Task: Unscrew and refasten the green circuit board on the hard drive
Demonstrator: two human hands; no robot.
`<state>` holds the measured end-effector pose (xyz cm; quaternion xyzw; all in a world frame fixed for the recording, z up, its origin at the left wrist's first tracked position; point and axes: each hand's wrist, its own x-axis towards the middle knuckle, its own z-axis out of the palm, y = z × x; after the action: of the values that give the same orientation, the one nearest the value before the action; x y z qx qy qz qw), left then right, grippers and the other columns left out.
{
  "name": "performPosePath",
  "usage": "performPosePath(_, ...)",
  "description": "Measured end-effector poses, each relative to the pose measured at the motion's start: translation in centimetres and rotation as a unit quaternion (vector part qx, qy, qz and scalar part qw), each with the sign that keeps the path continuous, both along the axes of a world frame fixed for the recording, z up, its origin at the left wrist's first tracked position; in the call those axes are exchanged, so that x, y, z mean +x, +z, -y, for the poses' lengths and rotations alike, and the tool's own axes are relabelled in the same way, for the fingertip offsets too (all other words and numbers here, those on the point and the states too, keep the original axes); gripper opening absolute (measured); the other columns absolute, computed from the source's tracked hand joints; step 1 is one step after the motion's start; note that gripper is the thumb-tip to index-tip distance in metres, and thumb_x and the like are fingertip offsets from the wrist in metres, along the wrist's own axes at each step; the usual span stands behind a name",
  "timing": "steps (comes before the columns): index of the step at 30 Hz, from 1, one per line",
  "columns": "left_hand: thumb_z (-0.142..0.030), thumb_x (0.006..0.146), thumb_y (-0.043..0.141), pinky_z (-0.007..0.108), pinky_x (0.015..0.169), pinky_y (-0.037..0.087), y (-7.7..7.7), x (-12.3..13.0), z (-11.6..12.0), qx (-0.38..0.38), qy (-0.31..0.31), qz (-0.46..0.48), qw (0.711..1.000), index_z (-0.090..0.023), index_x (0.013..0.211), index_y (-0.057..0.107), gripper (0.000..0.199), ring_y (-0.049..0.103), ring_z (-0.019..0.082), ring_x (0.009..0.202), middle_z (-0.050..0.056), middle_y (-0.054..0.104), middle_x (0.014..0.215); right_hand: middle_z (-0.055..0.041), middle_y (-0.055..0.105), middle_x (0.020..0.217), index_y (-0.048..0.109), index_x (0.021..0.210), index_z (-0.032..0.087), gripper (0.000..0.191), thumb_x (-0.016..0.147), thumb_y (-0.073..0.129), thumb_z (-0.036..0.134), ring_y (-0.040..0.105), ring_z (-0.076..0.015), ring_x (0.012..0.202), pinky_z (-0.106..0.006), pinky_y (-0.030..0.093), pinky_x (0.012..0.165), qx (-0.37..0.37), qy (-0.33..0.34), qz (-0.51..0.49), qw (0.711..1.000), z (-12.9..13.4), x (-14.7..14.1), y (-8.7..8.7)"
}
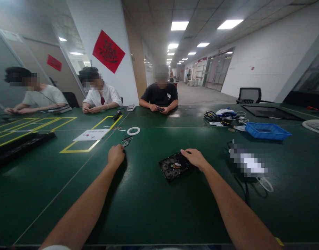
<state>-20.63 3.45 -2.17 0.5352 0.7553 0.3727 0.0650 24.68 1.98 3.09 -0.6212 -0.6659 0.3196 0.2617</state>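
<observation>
A long, lit office surrounds a green desk (149, 211), with a blue tray (269, 133) toward its far right. Before the person I see a dark hard drive (171, 168), its far right corner gripped by the right hand (196, 158); a steady hold on the edges, keeping it level, should serve best. The left hand (116, 157) curls beside a smaller circuit board (127, 141), whether pinching it I can't tell.
</observation>
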Motion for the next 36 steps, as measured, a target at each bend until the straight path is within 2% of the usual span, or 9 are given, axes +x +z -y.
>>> performPosePath(5,-0.012,0.075,0.06,0.041,0.101,0.046,-0.3,3.6,-2.9,-0.019,-0.056,-0.071,0.996,-0.019,0.086,0.071,0.017,0.063,0.032,0.108,0.014,0.068,0.099,-0.0065,0.073,0.086,0.077,0.103,0.019,0.056,0.092,0.051,0.067,0.064,-0.0204,0.079,-0.027,0.043,0.067,-0.006,0.011,0.026,1.0,-0.1,0.1,-0.2)
performPosePath(8,-0.014,0.082,0.057,0.038,0.1,0.048,-0.1,4.0,-3.3,-0.019,-0.06,-0.102,0.993,-0.02,0.094,0.073,0.021,0.063,0.029,0.109,0.012,0.069,0.105,-0.0065,0.073,0.088,0.077,0.104,0.019,0.056,0.091,0.051,0.067,0.065,-0.0206,0.079,-0.028,0.043,0.069,-0.012,0.009,0.024,1.0,-0.2,0.2,-0.3)
performPosePath(12,-0.021,0.09,0.051,0.045,0.098,0.047,0.1,0.7,-1.8,-0.002,0.012,-0.135,0.991,-0.015,0.114,0.07,0.031,0.061,0.033,0.111,0.019,0.065,0.116,-0.0069,0.073,0.088,0.077,0.104,0.019,0.055,0.092,0.052,0.067,0.064,-0.021,0.081,-0.029,0.044,0.071,-0.015,0.009,0.029,0.999,-0.2,0.1,-0.1)
performPosePath(14,-0.026,0.091,0.052,0.044,0.09,0.05,-0.1,-1.4,-0.8,-0.013,0.076,-0.172,0.982,-0.015,0.114,0.069,0.031,0.064,0.033,0.102,0.019,0.068,0.107,-0.0072,0.073,0.089,0.076,0.104,0.019,0.054,0.092,0.052,0.066,0.064,-0.021,0.082,-0.029,0.044,0.072,-0.016,0.009,0.031,0.999,-0.1,0.1,0.0)
performPosePath(18,-0.029,0.087,0.059,0.04,0.081,0.052,-0.9,-3.1,-0.3,-0.071,0.038,-0.204,0.976,-0.018,0.098,0.074,0.022,0.067,0.033,0.094,0.015,0.073,0.094,-0.0076,0.073,0.088,0.076,0.106,0.019,0.054,0.092,0.051,0.066,0.064,-0.0211,0.081,-0.028,0.044,0.07,-0.024,0.006,0.031,0.999,0.0,0.0,0.3)
performPosePath(21,-0.023,0.086,0.057,0.036,0.08,0.051,-1.3,-2.2,-1.0,-0.068,0.011,-0.209,0.975,-0.02,0.093,0.075,0.02,0.068,0.031,0.094,0.014,0.074,0.091,-0.0078,0.073,0.088,0.076,0.107,0.019,0.054,0.093,0.052,0.065,0.065,-0.0211,0.082,-0.028,0.044,0.07,-0.024,0.005,0.031,0.999,0.1,0.0,0.3)
performPosePath(28,-0.018,0.087,0.054,0.034,0.081,0.049,-1.3,1.0,-3.6,-0.059,-0.03,-0.218,0.974,-0.019,0.097,0.075,0.023,0.067,0.028,0.095,0.013,0.073,0.098,-0.0078,0.073,0.09,0.077,0.103,0.019,0.052,0.092,0.053,0.064,0.064,-0.0206,0.08,-0.028,0.044,0.069,-0.015,0.005,0.021,1.0,0.1,0.1,0.1)
performPosePath(33,-0.019,0.091,0.052,0.037,0.089,0.048,-1.0,2.8,-5.5,-0.04,-0.033,-0.22,0.974,-0.021,0.116,0.071,0.032,0.063,0.029,0.105,0.013,0.071,0.112,-0.006,0.071,0.08,0.077,0.097,0.019,0.053,0.093,0.051,0.065,0.062,-0.0191,0.073,-0.027,0.042,0.064,-0.001,0.009,0.023,1.0,-0.1,0.2,-0.2)
performPosePath(36,-0.025,0.096,0.046,0.044,0.097,0.044,-0.5,1.8,-5.6,-0.027,-0.002,-0.217,0.976,-0.019,0.126,0.067,0.037,0.056,0.034,0.116,0.017,0.066,0.122,-0.0049,0.069,0.075,0.076,0.097,0.019,0.053,0.092,0.052,0.066,0.06,-0.018,0.069,-0.026,0.04,0.061,-0.004,0.007,0.016,1.0,-0.1,0.2,-0.4)
